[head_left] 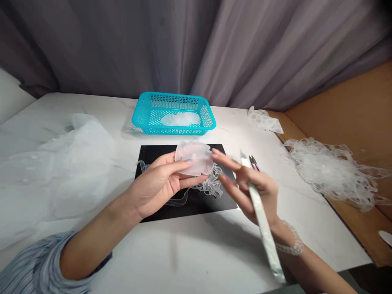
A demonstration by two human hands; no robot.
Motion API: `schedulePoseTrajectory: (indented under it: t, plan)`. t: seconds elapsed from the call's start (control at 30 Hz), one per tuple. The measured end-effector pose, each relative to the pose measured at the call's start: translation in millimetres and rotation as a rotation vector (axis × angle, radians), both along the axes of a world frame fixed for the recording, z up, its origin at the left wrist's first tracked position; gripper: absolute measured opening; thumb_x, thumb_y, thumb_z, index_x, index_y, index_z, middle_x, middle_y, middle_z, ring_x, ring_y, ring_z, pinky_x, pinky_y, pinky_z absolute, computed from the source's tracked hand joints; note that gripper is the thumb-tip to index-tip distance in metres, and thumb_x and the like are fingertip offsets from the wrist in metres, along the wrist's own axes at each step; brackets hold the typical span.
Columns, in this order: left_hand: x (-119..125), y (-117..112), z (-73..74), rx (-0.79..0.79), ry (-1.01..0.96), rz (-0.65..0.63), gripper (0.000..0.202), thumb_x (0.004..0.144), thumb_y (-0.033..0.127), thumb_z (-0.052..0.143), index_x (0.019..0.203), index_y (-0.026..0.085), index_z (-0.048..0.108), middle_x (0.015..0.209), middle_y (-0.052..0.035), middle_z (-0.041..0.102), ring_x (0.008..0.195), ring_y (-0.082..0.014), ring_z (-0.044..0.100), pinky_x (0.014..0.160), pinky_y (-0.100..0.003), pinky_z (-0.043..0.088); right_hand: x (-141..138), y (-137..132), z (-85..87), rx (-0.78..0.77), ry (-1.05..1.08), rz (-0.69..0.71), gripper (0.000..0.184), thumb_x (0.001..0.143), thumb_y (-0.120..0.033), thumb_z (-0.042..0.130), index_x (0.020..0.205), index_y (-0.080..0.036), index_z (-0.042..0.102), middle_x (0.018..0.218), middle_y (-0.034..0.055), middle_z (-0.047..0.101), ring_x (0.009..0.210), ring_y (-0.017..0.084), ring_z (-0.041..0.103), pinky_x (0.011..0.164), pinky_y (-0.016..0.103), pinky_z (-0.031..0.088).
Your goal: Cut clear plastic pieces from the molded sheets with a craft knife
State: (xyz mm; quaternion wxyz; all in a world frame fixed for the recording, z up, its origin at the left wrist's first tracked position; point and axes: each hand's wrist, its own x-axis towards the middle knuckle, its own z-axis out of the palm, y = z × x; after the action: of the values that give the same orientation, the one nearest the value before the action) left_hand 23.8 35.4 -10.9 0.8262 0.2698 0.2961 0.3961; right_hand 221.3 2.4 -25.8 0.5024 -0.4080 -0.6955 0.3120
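Frosted plastic makes up the one piece (pixel 197 160) above one black mat (pixel 211 207), pinched in the left hand (pixel 161 177); the right hand (pixel 255 188), grip closed round one white tool (pixel 263 226), reaches its edge. This looks like edge handling, calling for a steady left pinch. One basket (pixel 176 130), one pair of snips (pixel 254 163); scraps (pixel 333 171) too tangled to count.

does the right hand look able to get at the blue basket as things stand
Probably yes: the blue basket stands beyond the black mat, open at the top, and nothing seems to block the way. The right hand holds a long white tool, which may hamper it.
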Motion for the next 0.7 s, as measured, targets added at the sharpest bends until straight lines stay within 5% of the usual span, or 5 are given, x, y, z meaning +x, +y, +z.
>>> schedulePoseTrajectory:
  t: [0.1, 0.23, 0.43, 0.7]
  plan:
    - [-0.5, -1.7, 2.5, 0.047, 0.012, -0.016, 0.029, 0.091, 0.010, 0.055, 0.117, 0.015, 0.066, 0.127, -0.0104, 0.067, 0.121, -0.0263, 0.060, 0.100, -0.039, 0.052, 0.2, 0.3, 7.1, -0.093, 0.037, -0.174, 0.044, 0.086, -0.023, 0.067, 0.060, -0.024, 0.031, 0.094, 0.0044, 0.076, 0.096, 0.026, 0.070, 0.082, 0.044, 0.055]
    - [0.2, -4.5, 2.8, 0.101, 0.020, -0.049, 0.028, 0.092, 0.012, 0.055, 0.116, 0.017, 0.068, 0.125, -0.0090, 0.067, 0.123, -0.0273, 0.058, 0.102, -0.039, 0.051, -2.5, -0.9, 8.5, -0.313, 0.079, -0.109, 0.047, 0.082, -0.029, 0.072, 0.062, -0.023, 0.031, 0.081, 0.0036, 0.074, 0.067, 0.017, 0.062, 0.060, 0.032, 0.048]
    - [-1.1, -7.2, 3.0, 0.173, 0.086, -0.097, 0.036, 0.090, 0.009, 0.058, 0.122, 0.022, 0.065, 0.128, -0.0056, 0.066, 0.125, -0.0257, 0.056, 0.103, -0.037, 0.050, -3.6, 0.1, 1.3, -0.450, 0.303, -0.015, 0.050, 0.080, -0.024, 0.076, 0.063, -0.022, 0.029, 0.090, 0.0043, 0.075, 0.069, 0.015, 0.059, 0.060, 0.029, 0.043]
    - [-3.7, -5.7, 8.2, 0.194, 0.147, -0.092, 0.037, 0.086, 0.007, 0.061, 0.120, 0.020, 0.067, 0.118, -0.0069, 0.070, 0.117, -0.0246, 0.062, 0.099, -0.035, 0.053, -2.2, -1.6, 2.9, -0.451, 0.315, -0.020, 0.051, 0.080, -0.021, 0.076, 0.062, -0.022, 0.028, 0.088, 0.0029, 0.075, 0.066, 0.014, 0.055, 0.058, 0.028, 0.040]
